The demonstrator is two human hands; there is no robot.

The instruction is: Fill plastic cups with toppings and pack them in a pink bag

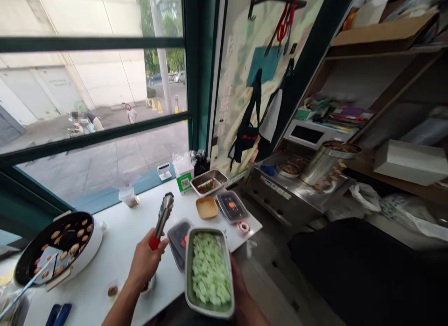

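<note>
My left hand (147,256) is closed round the red grip of metal tongs (164,215), whose scalloped tips point up and away from me. A rectangular metal pan (188,288) of chopped pale green vegetable (210,270) is held by my right hand (240,284) along its right side, partly hidden behind the pan. The pan is tilted a little towards me over the table's near edge. Just behind it lies a clear-lidded container (177,237) with an orange spot. Below my left wrist a small container is mostly covered by the arm.
On the white table (115,237) stand a round pot of eggs (98,237), a plastic cup (129,196), a metal tray with red and green bits (209,182), a tan bowl (206,208), a lidded box (233,206) and a tape roll (244,227). A steel counter (276,190) is at right.
</note>
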